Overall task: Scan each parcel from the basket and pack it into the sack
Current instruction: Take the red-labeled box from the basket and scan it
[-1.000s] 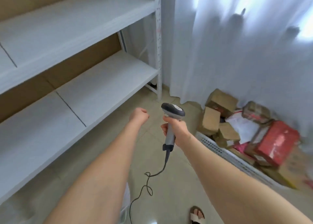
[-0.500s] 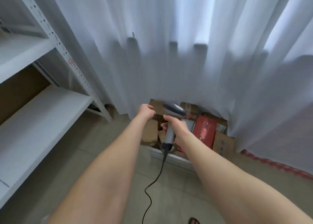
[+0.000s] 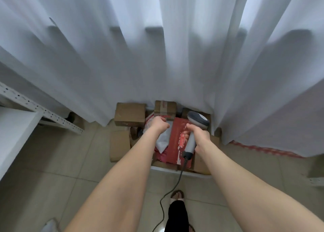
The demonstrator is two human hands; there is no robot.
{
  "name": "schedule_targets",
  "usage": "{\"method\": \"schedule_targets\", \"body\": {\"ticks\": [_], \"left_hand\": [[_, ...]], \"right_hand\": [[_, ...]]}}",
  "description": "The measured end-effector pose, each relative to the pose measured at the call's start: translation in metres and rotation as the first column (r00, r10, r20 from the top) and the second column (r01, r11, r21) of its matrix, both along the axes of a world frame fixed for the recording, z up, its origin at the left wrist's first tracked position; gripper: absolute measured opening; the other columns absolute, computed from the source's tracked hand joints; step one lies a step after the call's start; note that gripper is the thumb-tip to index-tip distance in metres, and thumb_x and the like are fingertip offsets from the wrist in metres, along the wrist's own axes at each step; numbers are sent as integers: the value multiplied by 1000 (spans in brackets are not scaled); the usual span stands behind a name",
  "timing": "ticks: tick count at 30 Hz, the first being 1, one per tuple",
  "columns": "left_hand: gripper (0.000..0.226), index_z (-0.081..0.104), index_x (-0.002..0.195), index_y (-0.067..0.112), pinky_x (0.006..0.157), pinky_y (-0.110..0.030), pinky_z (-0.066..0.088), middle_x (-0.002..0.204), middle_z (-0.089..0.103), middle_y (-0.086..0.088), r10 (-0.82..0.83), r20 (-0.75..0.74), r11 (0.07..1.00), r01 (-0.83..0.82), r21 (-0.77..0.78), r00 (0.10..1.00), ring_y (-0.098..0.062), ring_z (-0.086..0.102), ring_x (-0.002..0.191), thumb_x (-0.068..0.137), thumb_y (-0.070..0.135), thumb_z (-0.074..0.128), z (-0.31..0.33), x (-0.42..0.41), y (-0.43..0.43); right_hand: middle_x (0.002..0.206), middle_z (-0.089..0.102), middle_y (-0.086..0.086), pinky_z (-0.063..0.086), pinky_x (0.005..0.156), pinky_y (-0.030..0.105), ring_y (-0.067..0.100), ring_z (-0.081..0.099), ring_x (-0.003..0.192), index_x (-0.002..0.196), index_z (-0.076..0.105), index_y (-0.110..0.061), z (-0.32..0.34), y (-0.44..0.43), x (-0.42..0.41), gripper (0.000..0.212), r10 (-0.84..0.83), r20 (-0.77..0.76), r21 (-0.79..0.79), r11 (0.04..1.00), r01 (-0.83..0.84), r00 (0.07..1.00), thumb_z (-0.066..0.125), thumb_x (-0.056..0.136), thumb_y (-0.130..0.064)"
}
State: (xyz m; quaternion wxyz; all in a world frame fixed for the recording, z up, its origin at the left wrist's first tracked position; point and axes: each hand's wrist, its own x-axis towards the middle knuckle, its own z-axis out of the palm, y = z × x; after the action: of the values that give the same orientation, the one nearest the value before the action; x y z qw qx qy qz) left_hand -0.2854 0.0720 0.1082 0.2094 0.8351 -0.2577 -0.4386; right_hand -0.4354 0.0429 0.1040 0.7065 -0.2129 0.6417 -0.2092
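Facing the basket [image 3: 168,169] at lower centre now, after swinging away from the shelving [image 3: 40,109]. Hovering the left hand [image 3: 158,124], fingers curled on nothing, over the red parcel [image 3: 177,132]; gripping the scanner [image 3: 191,143] in the right hand [image 3: 199,135]. Likely nearing a pick; sack unseen.

Basket [image 3: 168,169] on floor, ctr, hard against curtain [image 3: 157,56] behind it. Parcels piled in it: flat parcel [image 3: 175,140] on top mid, two boxes [image 3: 129,114] at back, side box [image 3: 119,145] at pile's left. Shelf rack [image 3: 15,126] far left. Left hand [image 3: 158,124] over pile's left part, right hand [image 3: 199,137] w/ scanner [image 3: 198,119] beside it on the right. Cable [image 3: 175,188] drops to floor, passing a foot [image 3: 178,195] in front of basket.
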Motion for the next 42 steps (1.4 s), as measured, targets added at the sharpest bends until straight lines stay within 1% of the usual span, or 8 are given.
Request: {"method": "schedule_targets", "body": {"ticks": [10,15,19,23,27,34,37,42], "left_hand": [[68,32,145,9,105,-35,39,144,42,-12,10,-149,993,7,115,989,-29,43,130,87,22,66,-113,2,-64],[73,31,146,17,92,-32,41,139,48,-7,46,-250,997,-30,69,967,-25,50,123,85,37,67,-159,-1,-86],[68,43,136,19,78,-31,45,125,60,-6,135,-302,989,-109,101,944,-20,59,99,81,53,64,-172,-3,-91],[78,46,135,12,76,-31,44,115,59,-3,372,-283,926,-331,180,884,-17,55,88,80,68,53,-149,5,-81],[88,39,141,10,92,-41,46,133,53,-9,499,-235,864,-456,215,834,-29,53,116,78,70,55,-103,19,-61],[44,52,121,4,87,-41,53,107,65,-13,557,-158,831,-549,90,816,-28,63,94,83,23,63,-17,32,-32],[64,50,126,6,94,-41,51,119,63,-11,522,-80,853,-522,20,849,-29,61,106,76,40,69,14,36,-21],[115,26,146,9,108,-37,37,144,35,-12,509,-12,860,-509,-41,861,-27,40,131,58,59,82,43,41,4]], "right_hand": [[112,66,17,54,92,48,32,66,97,129,50,-4,-109,-70,1,53,-70,-139,103,991,84,988,73,81,-10],[111,66,17,52,93,48,31,66,98,128,51,-3,-149,-95,6,50,-38,-106,125,991,51,994,70,81,-6],[97,69,13,56,85,47,29,68,86,123,53,-6,-160,-104,9,46,6,-83,153,988,7,997,70,81,-8],[97,70,13,57,78,46,30,69,85,119,55,-10,-143,-97,5,41,12,-47,211,977,-2,999,73,82,-18],[105,69,13,54,89,49,31,68,92,122,55,-10,-100,-90,9,51,-21,-20,209,978,25,1000,77,80,-31],[113,67,17,53,93,50,34,66,102,126,56,-3,-21,-77,31,58,124,17,127,984,-125,992,80,78,-23],[111,68,15,55,90,46,31,66,100,127,57,-4,5,-69,43,58,215,27,83,973,-217,976,79,76,-20],[81,70,5,49,51,24,18,65,70,114,65,-5,42,-55,66,37,298,122,5,954,-300,947,75,81,-17]]}}
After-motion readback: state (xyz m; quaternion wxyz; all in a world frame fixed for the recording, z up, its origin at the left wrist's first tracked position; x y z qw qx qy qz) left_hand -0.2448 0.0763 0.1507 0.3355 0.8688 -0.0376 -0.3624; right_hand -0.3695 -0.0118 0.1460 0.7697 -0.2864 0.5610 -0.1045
